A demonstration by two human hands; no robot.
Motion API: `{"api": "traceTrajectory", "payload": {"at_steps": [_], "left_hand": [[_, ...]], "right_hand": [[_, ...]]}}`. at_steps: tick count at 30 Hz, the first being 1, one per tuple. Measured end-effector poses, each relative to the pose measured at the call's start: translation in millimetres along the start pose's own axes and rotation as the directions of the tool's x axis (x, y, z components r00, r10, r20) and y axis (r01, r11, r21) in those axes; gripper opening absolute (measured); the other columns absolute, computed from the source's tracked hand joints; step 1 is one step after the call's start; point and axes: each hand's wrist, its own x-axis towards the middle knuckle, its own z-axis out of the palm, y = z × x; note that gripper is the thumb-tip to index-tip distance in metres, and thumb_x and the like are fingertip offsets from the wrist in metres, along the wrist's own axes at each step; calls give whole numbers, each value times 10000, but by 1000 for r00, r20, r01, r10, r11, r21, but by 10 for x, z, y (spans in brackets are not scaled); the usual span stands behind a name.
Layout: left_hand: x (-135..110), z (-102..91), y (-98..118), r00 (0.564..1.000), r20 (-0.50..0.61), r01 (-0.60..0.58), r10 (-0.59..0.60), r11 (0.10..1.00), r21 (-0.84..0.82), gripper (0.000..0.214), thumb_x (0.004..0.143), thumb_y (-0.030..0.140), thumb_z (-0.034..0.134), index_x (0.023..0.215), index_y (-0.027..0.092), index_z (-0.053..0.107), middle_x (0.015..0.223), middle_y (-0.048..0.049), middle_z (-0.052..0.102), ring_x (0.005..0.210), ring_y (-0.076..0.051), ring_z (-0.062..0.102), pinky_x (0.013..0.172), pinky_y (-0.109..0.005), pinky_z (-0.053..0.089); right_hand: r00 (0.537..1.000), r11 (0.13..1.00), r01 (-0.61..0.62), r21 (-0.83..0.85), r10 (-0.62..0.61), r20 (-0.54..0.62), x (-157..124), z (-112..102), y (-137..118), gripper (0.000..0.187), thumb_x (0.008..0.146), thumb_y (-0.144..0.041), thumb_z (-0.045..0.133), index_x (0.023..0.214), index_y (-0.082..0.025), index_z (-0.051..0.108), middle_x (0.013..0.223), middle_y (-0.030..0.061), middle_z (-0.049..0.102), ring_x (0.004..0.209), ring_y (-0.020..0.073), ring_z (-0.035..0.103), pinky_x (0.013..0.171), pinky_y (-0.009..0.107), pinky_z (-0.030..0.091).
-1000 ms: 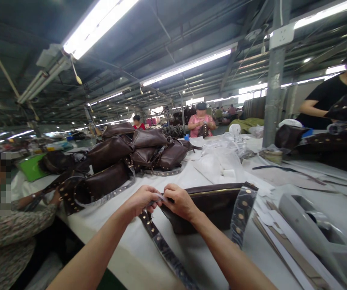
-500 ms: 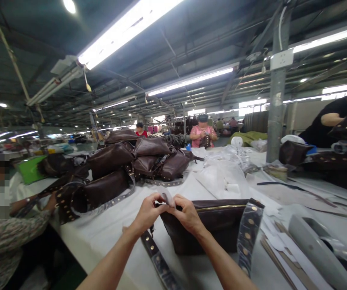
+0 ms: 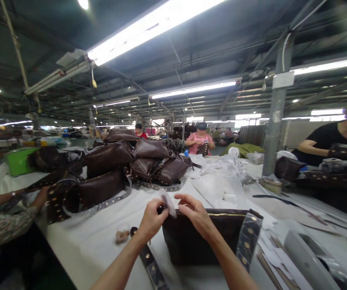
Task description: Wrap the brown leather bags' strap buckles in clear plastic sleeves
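Observation:
A dark brown leather handbag (image 3: 191, 247) stands upright on the table in front of me, a gold zipper along its top edge. My left hand (image 3: 152, 217) is closed at its upper left corner, pinching a small piece of clear plastic film (image 3: 169, 205). My right hand (image 3: 195, 215) is open just right of the film, fingers apart and holding nothing, over the bag's top edge. A studded strap (image 3: 247, 239) wrapped in plastic hangs at the bag's right end. Another studded strap (image 3: 149, 257) lies at the left, partly behind my left forearm.
Brown bags (image 3: 109, 155) are piled at the back left, beside a co-worker's hand (image 3: 42, 197). Crumpled clear plastic (image 3: 221, 171) lies beyond my bag. A grey tape dispenser (image 3: 308, 257) and paper strips (image 3: 271, 257) sit at the right. A metal post (image 3: 273, 133) rises behind.
My right hand has let go of the film and opened, moving slightly away to the right. My left hand keeps its pinch at the corner. The view has shifted slightly.

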Motion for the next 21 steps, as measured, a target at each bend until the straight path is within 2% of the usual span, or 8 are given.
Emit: {"api": "traceTrajectory", "payload": {"at_steps": [3,5,8,10,13,17,21], "left_hand": [[15,-20,27,999,10,-34,34,999,28,112,730,150,552,766,177,654,805,-39,661,815,-197,577,781,-297,412],[25,-21,42,999,18,-51,51,998,34,116,721,138,551,761,182,651,807,-37,663,817,-197,577,784,-296,408],[35,-13,35,998,27,-57,57,998,16,107,719,127,540,707,180,632,752,-28,644,767,-184,574,759,-283,404],[35,-8,9,997,27,-71,72,997,-14,110,717,121,536,694,177,628,733,-22,630,749,-176,569,745,-274,400],[26,-9,-41,996,32,-86,89,994,-68,109,727,133,542,703,173,640,730,-18,621,746,-170,561,732,-264,398],[15,-15,-81,999,20,-46,49,987,-153,76,723,144,545,698,163,614,720,-12,604,737,-165,545,713,-255,401],[16,-12,-83,1000,13,-22,25,982,-188,91,747,209,562,675,167,599,704,-3,573,730,-161,520,716,-255,388]], "right_hand": [[1000,992,-12,-122,10,-16,149,-20,-184,402,718,-243,584,1110,-193,659,962,48,684,667,148,559,678,298,489],[998,990,-9,-140,17,57,236,15,-288,421,693,-201,565,1102,-199,665,1029,47,695,571,110,542,573,261,484],[975,992,-60,-109,82,206,303,76,-368,364,697,-197,516,1023,-202,678,898,14,706,427,77,510,386,202,395],[964,992,-99,-80,115,239,311,105,-373,320,693,-212,520,969,-193,680,780,-6,682,444,96,550,368,190,385],[976,994,-109,-18,111,189,305,139,-340,261,660,-212,553,883,-170,682,666,-24,629,523,115,583,451,200,441],[990,997,-75,-17,76,116,314,186,-284,93,654,-229,582,695,-160,631,537,-49,537,498,100,515,499,209,425],[994,991,-97,-88,100,37,301,211,-228,141,694,-308,603,644,-190,545,527,-45,528,489,117,512,477,222,413]]}}
